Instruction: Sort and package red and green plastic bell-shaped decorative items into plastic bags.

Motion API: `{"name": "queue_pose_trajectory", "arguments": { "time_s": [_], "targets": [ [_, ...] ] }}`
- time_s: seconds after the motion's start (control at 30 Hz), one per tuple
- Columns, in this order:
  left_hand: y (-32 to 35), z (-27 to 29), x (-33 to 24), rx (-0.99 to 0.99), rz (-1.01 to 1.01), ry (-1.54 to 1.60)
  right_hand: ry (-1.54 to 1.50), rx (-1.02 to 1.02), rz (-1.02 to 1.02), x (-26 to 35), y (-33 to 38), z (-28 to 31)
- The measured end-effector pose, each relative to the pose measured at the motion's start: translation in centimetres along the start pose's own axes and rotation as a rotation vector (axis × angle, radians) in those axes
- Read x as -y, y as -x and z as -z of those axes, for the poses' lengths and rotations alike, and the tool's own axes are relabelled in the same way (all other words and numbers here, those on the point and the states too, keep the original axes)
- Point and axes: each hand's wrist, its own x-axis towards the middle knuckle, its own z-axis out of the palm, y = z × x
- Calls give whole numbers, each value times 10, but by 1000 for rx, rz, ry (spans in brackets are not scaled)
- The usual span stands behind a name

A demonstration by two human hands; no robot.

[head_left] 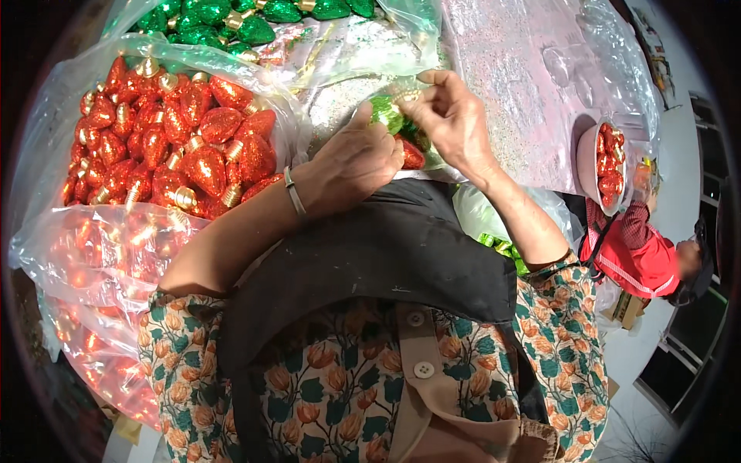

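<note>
My left hand (359,154) is closed round a light green glittery bulb ornament (386,115), holding it over the glitter-strewn table. At the ornament's upper right end, the thumb and fingers of my right hand (451,119) pinch together around a pale, blurred bit, perhaps its cap; I cannot make it out clearly. Just below the hands, a red bulb ornament (411,156) partly shows between them, close to my black apron (370,247). To the left of my left hand lies a big clear plastic bag (289,108) full of red glittery bulb ornaments (204,170) with gold caps.
Dark green bulb ornaments (255,31) fill another bag at the back. A pink bowl (587,158) of red ornaments stands at the right table edge, near a person in red (637,251). Bright green ornaments (502,247) sit in a bag below my right forearm.
</note>
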Motion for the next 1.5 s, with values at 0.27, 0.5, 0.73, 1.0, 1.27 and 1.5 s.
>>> {"name": "queue_pose_trajectory", "arguments": {
  "time_s": [0.27, 0.5, 0.73, 1.0, 1.27, 1.5],
  "targets": [
    [-8, 13, 2, 116, 68, -32, 524, 315, 360, -1, -14, 6],
    [-25, 30, 4, 288, 324, 83, 622, 592, 304, 12, -20, 26],
    [-44, 41, 28, 217, 299, 266, 544, 842, 170, 26, -24, 33],
    [-55, 19, 45, 222, 276, 11, 620, 374, 375, -14, -14, 9],
    [-50, 8, 35, 73, 146, -115, 589, 412, 167, 14, -3, 15],
    [-38, 1, 47, -35, 53, -30, 632, 689, 204, 19, -11, 19]
  ]
}}
